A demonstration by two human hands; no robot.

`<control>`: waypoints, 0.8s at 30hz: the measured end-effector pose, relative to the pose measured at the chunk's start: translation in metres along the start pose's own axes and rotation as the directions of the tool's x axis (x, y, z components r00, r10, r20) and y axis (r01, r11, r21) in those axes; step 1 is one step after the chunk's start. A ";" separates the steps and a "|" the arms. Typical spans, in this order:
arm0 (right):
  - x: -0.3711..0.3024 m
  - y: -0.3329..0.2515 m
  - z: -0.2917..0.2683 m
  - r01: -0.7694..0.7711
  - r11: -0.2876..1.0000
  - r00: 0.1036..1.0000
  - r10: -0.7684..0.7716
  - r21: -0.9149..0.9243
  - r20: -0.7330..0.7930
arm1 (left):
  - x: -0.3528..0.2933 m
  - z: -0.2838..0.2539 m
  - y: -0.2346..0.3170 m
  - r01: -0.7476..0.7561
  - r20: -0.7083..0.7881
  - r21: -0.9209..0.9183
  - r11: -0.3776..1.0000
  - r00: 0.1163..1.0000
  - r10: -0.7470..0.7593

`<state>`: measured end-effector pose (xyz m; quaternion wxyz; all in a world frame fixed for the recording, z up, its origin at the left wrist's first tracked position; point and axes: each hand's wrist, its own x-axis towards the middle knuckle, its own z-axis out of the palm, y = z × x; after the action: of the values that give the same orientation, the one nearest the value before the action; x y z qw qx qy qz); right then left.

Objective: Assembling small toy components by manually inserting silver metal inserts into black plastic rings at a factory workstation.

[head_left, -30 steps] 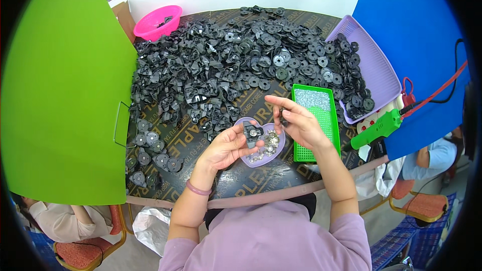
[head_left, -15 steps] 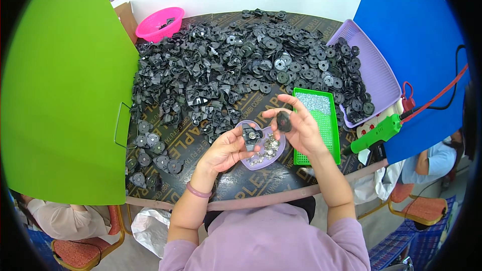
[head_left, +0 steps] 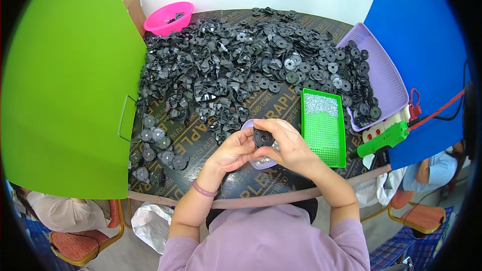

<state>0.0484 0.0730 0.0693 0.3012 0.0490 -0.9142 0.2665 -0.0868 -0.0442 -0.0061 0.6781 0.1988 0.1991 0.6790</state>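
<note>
Left hand: the left hand has its fingers curled closed on the left edge of a black disc part, thumb on top; a thin pink band sits on the wrist.
Right hand: the right hand closes on the same disc from the right, fingers bent over its rim, so both hands hold the one piece.
Disc part: round, matte black plastic with a darker hollow centre, held just above a small lilac dish near the front edge of the counter.
Dish: one, shallow, smooth lilac plastic, mostly hidden under the hands; a few small shiny metal bits show in it.
Heap: a large pile of black plastic parts, angular brackets to the left and round washers-like discs to the right, too many to count.
Set-aside group: about ten round black discs lie loose to the left, apart from the heap.
Trays: one green rectangular tray with a fine studded floor, just right of the hands; one lilac mesh tray further right.
Basket: one pink perforated basket at the far left corner.
Tool: one green glue-gun-shaped tool with a red cord.
</note>
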 end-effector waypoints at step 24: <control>-0.020 0.001 -0.002 -0.295 0.938 0.954 0.277 0.183 0.117 | -0.019 0.032 0.000 -0.101 -0.246 0.659 0.745 0.907 0.341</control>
<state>0.0655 0.0737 0.0586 0.2116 -0.0428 -0.8930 0.3949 -0.0692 -0.0637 0.0206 0.4378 0.3130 0.5076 0.6729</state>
